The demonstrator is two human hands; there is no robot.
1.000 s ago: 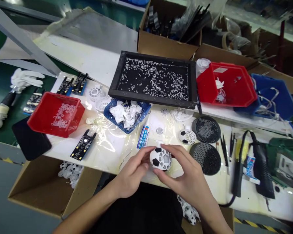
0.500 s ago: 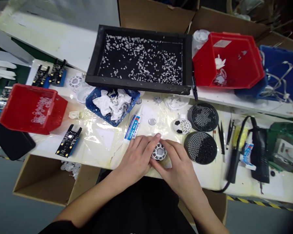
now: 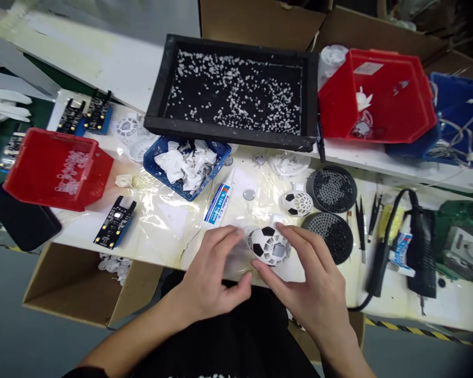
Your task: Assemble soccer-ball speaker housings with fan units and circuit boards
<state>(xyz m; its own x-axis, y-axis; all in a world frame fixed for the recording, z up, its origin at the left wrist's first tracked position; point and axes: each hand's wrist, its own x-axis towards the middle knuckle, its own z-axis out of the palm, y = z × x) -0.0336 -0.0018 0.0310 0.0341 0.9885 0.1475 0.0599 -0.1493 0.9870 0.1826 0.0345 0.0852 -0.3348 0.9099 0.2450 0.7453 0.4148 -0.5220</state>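
Soccer-ball shell [image 3: 267, 245] pinched at the near edge of the bench, its openwork face turned near-right.
Right hand [image 3: 314, 278] clamps it between thumb and fingers; left hand [image 3: 211, 278] is spread apart, just off its left side. Best practice, I judge: light pinch on the rim, thin ribs unpressed, left fingers ready to steady. Adhesive tube [image 3: 218, 203] lies far-left, second ball shell [image 3: 297, 203] far-right; keep clear of both.
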